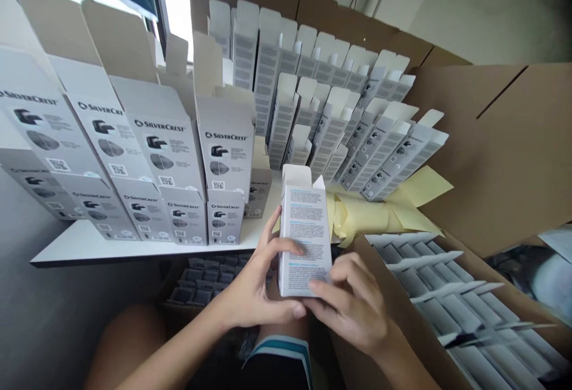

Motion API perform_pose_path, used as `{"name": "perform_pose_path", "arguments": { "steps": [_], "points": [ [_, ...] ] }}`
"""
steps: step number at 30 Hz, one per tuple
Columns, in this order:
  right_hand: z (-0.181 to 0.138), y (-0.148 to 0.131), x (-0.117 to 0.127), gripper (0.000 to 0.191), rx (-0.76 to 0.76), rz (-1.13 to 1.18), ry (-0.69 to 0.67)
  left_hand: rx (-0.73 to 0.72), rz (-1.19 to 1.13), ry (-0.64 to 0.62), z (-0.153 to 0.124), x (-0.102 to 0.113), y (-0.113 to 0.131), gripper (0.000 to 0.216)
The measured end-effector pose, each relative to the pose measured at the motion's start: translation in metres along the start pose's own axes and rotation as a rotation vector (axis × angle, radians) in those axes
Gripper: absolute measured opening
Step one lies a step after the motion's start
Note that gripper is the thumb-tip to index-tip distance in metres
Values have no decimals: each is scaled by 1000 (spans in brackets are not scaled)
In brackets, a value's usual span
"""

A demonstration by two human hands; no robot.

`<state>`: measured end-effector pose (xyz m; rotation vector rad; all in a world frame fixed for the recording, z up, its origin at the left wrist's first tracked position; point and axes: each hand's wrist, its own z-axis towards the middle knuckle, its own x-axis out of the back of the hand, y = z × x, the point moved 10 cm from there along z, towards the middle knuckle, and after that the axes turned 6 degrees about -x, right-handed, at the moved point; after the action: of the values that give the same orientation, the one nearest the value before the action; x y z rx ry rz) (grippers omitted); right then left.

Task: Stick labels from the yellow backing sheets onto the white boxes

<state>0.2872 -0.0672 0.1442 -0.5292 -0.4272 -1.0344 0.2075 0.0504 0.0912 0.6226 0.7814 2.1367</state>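
Observation:
A small white carton (307, 217) with blue headings and fine print is held upright in front of me, its top flaps raised. My left hand (268, 282) wraps its left side, with fingers across the printed face and the thumb below the bottom edge. At the lower right corner, my right hand (351, 300) grips the carton between fingers and thumb. Whether anything is inside the carton cannot be seen. Just behind it lies a roll of yellow paper (361, 217) on the white table.
Stacked SilverCrest cartons (165, 139) with raised flaps stand on the white table (129, 250) to the left. Rows of similar cartons (330, 115) stand at the back. A large cardboard box (379, 294) filled with open-topped cartons is at the right. More cartons (203, 276) sit below the table.

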Motion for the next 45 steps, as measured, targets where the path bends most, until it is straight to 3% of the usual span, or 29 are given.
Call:
{"name": "perform_pose_path", "arguments": {
  "steps": [4, 6, 8, 10, 12, 15, 18, 20, 24, 29, 34, 45],
  "points": [
    [-8, 84, -20, 52, -594, 462, 90, -158, 242, -23, 7, -7, -15, 36],
    [-12, 104, -40, 65, -731, 541, 58, -233, 403, -60, 13, -16, -27, 53],
    [-12, 117, -50, 77, -778, 541, 97, -315, 496, -19, 22, -18, -38, 75],
    [-12, 134, -53, 82, -811, 502, 205, -397, 493, 59, 29, -14, -47, 89],
    [-9, 155, -54, 78, -848, 460, 288, -370, 461, 95, 36, -8, -65, 94],
    [14, 191, -45, 67, -839, 392, 400, -148, 474, 135, 37, 6, -101, 98],
    [59, 222, -20, 70, -710, 316, 576, 53, 540, 110, 25, 12, -130, 76],
    [95, 237, -6, 81, -635, 157, 655, 166, 551, 48, 19, 9, -145, 62],
    [161, 276, -17, 88, -645, -44, 643, 347, 544, -11, 16, 7, -164, 60],
    [199, 310, -52, 90, -704, -154, 648, 428, 549, -40, 17, 7, -170, 58],
    [212, 328, -78, 89, -728, -212, 621, 437, 580, -69, 16, 2, -170, 59],
    [206, 357, -105, 97, -793, -228, 541, 429, 607, -93, 18, -2, -170, 59]
  ]
}}
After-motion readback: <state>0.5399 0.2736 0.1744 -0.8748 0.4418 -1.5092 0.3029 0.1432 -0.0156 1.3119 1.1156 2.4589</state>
